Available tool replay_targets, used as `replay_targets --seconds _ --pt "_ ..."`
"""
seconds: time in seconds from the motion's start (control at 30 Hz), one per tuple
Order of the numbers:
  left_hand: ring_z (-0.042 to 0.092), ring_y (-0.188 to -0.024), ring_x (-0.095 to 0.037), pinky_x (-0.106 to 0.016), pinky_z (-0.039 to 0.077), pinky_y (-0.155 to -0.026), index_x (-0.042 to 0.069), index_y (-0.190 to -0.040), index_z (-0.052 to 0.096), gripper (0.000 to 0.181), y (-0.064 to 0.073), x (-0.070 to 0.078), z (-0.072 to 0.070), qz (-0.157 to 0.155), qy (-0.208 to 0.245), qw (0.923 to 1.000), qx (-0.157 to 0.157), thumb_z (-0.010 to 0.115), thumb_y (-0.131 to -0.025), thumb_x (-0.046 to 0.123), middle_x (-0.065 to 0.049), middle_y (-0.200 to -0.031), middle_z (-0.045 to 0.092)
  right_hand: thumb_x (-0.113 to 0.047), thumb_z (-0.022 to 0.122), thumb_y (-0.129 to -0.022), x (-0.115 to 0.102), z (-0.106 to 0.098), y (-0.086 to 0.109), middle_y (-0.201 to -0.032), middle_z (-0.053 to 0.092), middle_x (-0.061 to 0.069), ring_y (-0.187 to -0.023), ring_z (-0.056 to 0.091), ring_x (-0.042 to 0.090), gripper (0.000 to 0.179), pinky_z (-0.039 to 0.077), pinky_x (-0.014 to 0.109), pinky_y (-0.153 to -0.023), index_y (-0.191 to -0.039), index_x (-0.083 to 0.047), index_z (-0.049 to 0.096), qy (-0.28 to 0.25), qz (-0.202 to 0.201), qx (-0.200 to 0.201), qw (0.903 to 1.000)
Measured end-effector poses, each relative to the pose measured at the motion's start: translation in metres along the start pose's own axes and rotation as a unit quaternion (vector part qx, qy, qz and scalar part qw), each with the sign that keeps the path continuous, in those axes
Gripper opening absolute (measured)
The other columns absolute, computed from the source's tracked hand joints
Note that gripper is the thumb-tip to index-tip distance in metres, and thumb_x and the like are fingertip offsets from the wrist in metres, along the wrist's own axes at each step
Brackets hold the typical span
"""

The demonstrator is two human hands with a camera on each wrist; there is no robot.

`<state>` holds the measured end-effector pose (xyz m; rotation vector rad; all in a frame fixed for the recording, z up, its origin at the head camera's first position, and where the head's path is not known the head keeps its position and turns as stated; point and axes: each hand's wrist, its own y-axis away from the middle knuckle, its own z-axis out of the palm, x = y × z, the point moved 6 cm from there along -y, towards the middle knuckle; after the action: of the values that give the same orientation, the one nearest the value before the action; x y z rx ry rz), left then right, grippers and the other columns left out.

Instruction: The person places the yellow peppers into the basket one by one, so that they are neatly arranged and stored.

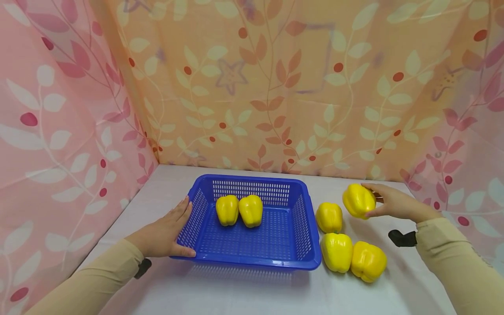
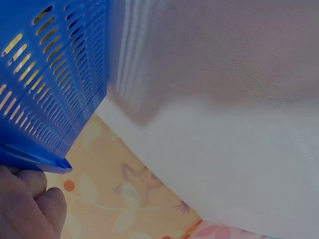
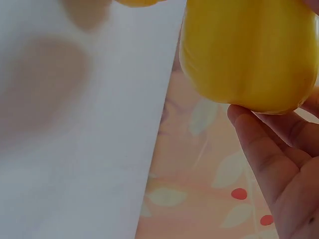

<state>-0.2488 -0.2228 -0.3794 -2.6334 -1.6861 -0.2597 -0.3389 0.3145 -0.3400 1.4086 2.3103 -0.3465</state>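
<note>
A blue plastic basket (image 1: pixel 252 264) stands on the table, with two yellow bell peppers (image 1: pixel 227 210) side by side inside it. My left hand (image 1: pixel 167 229) rests on the basket's near left corner, its fingers extended along the left rim and the thumb over the front edge. In the left wrist view, fingers (image 2: pixel 32 199) touch the rim of the slotted side wall (image 2: pixel 50 89). My right hand (image 1: pixel 397 203) holds a yellow bell pepper (image 1: pixel 358 201) above the table, between thumb and fingers. The same pepper (image 3: pixel 249 55) fills the top of the right wrist view.
Three more yellow bell peppers lie close together right of the basket: one at the back (image 1: pixel 329 217), one in front (image 1: pixel 337 252) and one nearest me (image 1: pixel 368 261). The white table (image 1: pixel 244 295) is bounded by a patterned cloth wall (image 1: pixel 252 109) behind and on both sides.
</note>
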Motion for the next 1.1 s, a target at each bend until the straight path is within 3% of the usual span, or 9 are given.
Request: replay_targets --seconds 0.27,0.63,0.87,1.1 --pt "0.008 -0.138 -0.036 -0.050 0.022 -0.107 -0.001 -0.145 0.007 0.127 0.001 0.000 0.000 0.004 -0.001 1.0000 0.005 0.048 -0.059 0.084 -0.019 -0.152 -0.001 -0.038 0.078 -0.069 -0.017 -0.009 -0.009 -0.124 0.049 0.021 -0.110 0.050 0.038 0.092 0.040 0.051 -0.092 -0.136 0.005 0.033 0.022 -0.018 0.012 0.9995" --pt "0.008 -0.138 -0.038 -0.051 0.020 -0.107 -0.003 -0.145 0.008 0.126 0.001 0.002 -0.001 0.018 0.001 0.9998 0.010 0.048 -0.062 0.083 -0.021 -0.151 0.000 -0.037 0.078 -0.069 -0.038 -0.010 -0.024 -0.127 0.048 0.017 -0.114 0.047 0.036 0.091 0.036 0.053 -0.097 -0.138 0.001 0.032 -0.008 -0.024 -0.007 0.9996" --pt "0.008 -0.138 -0.037 -0.051 0.021 -0.107 -0.003 -0.145 0.008 0.126 0.000 0.001 -0.001 0.019 -0.002 0.9998 0.011 0.047 -0.062 0.083 -0.021 -0.151 0.000 -0.029 0.079 -0.069 -0.059 -0.011 -0.035 -0.126 0.048 0.018 -0.112 0.048 0.033 0.090 0.036 0.052 -0.096 -0.137 0.006 0.032 -0.011 -0.066 -0.012 0.9977" --pt "0.009 -0.137 -0.038 -0.052 0.022 -0.106 -0.003 -0.145 0.009 0.126 0.001 0.001 -0.001 0.022 0.002 0.9996 0.016 0.047 -0.062 0.083 -0.021 -0.151 0.000 -0.030 0.080 -0.069 -0.076 -0.007 -0.048 -0.125 0.050 0.013 -0.109 0.050 0.029 0.088 0.040 0.051 -0.094 -0.138 0.000 0.035 0.001 -0.098 -0.011 0.9951"
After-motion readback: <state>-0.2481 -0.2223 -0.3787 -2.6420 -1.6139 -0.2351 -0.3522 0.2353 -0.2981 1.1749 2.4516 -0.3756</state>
